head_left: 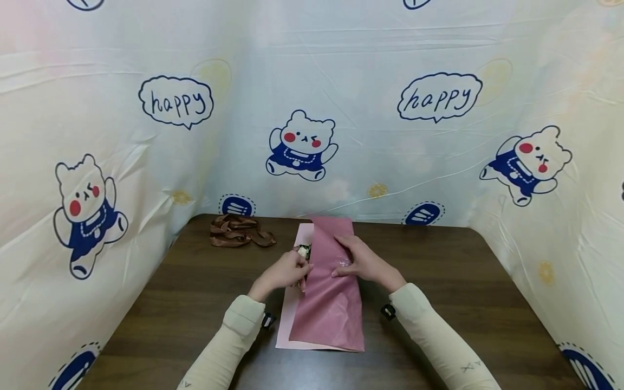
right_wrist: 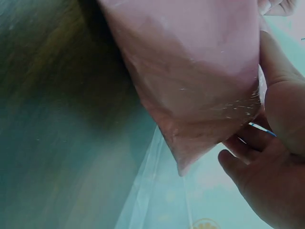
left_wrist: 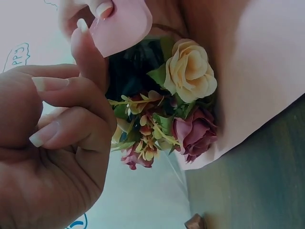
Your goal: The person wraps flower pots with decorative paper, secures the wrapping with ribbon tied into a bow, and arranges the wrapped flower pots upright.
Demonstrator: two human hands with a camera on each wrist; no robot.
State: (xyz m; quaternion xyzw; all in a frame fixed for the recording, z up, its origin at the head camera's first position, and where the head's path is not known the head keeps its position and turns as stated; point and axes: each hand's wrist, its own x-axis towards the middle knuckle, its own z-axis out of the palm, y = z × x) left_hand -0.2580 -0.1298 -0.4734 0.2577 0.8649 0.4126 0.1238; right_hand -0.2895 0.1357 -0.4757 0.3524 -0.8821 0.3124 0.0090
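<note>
A bouquet of artificial roses lies inside a sheet of pink wrapping paper (head_left: 329, 314). In the left wrist view I see a cream rose (left_wrist: 190, 74), a dusky pink rose (left_wrist: 194, 133) and small yellowish leaves, while the head view shows only a little cream and green at the paper's left edge. My left hand (head_left: 287, 269) pinches that edge between thumb and fingertips, its other fingers curled. Over the right side of the wrap rests my right hand (head_left: 363, 259), thumb and fingers spread across the folded paper. Stems are hidden under the wrap.
A heap of brown ribbon (head_left: 236, 232) lies at the back left of the dark wooden table (head_left: 439, 271). The paper's paler side (head_left: 291, 325) shows beneath the fold. A printed cloth curtain (head_left: 370, 135) hangs close behind and along both sides.
</note>
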